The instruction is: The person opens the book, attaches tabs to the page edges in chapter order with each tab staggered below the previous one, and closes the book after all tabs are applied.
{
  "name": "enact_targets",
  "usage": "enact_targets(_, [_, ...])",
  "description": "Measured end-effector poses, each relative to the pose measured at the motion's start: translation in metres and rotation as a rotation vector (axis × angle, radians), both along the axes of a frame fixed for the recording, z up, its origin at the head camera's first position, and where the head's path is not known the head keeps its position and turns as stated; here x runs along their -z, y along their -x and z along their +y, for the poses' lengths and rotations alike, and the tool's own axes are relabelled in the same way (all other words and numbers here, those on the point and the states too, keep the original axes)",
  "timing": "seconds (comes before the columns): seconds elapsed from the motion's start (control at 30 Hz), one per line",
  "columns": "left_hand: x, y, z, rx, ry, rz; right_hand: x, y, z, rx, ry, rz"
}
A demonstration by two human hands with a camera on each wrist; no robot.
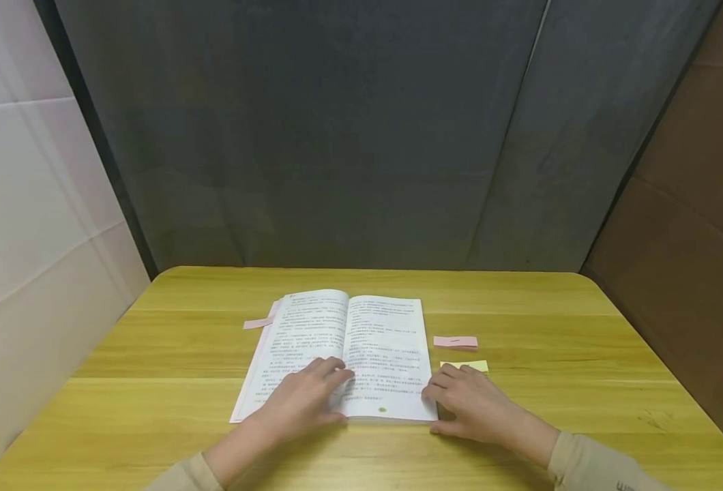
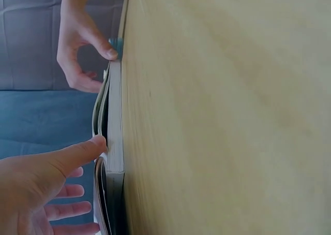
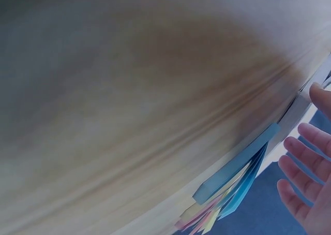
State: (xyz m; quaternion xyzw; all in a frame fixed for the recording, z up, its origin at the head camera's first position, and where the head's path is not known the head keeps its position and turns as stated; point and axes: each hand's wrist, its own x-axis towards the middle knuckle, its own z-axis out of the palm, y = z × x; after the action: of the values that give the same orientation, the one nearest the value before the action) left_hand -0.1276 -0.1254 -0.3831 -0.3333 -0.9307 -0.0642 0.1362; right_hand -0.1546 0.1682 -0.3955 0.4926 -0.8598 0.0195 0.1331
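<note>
We see the left hand (image 1: 308, 395) with its fingers relaxed and well apart from the thumb, gripping nothing; the spread book (image 1: 361, 341) lies beneath it and just left of the right hand (image 1: 475, 402). We find that hand at the book's near right corner, fingers loose, pinching nothing we can make out. Yellow notes (image 1: 473, 365) lie by its fingertips, pink notes (image 1: 455, 342) beyond, blue notes (image 3: 235, 165) near its fingers.

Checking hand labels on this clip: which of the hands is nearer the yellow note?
Right. The right hand is beside the yellow note, partly hiding it in the head view; the left hand is farther left, at the book's fold.
</note>
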Motion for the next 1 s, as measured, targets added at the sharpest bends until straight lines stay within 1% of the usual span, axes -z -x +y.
enact_targets(0.53, [-0.0002, -0.0027, -0.0049, -0.002, -0.025, -0.055, 0.0009, 0.0003, 0.0013, -0.001, 0.003, 0.009])
enact_targets(0.67, [0.0005, -0.0032, -0.0054, 0.005, -0.041, -0.056, 0.0010, 0.0004, 0.0017, -0.002, 0.003, 0.007])
enact_targets(1.0, [0.0045, -0.0014, -0.0076, -0.006, -0.066, -0.050, 0.0006, 0.0004, 0.0026, 0.000, 0.002, 0.009])
